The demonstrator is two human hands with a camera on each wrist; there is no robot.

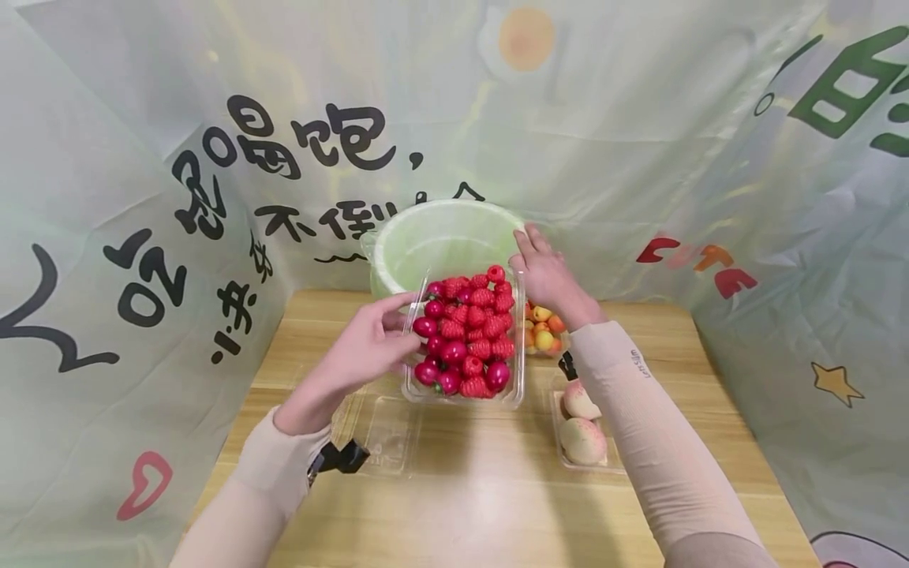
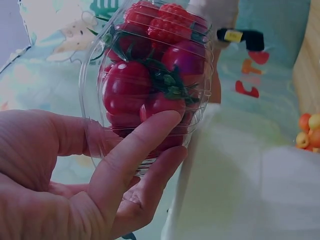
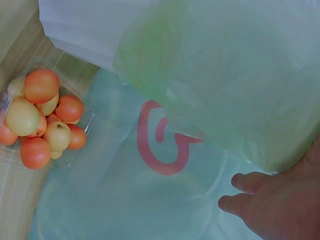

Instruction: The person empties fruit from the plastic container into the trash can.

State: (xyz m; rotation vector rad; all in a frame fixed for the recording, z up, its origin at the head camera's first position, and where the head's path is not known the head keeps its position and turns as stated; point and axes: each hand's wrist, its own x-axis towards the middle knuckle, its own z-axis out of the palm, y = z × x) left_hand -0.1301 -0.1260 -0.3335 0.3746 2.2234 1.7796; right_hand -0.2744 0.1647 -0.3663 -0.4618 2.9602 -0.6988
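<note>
My left hand (image 1: 369, 347) grips the left side of a clear plastic box (image 1: 521, 355), tilted up above the table. It is filled with red raspberries (image 1: 490, 315) and glossy dark red fruits (image 1: 452, 351) with small green stems. In the left wrist view, the thumb and fingers of the left hand (image 2: 120, 185) close round the box's end. A pale green bin (image 1: 405, 252) with a bag over its rim stands behind the box. My right hand (image 1: 547, 276) is at the bin's right rim, fingers extended; in the right wrist view the fingers (image 3: 250, 182) are beside the bag (image 3: 240, 90).
A clear box of orange and yellow fruits (image 1: 543, 327) sits right of the bin. Nearer, a clear tray holds pinkish-white peaches (image 1: 582, 440). On the left of the wooden table (image 1: 469, 505) lies clear plastic packaging (image 1: 390, 434). Printed cloth walls (image 1: 604, 173) enclose the table.
</note>
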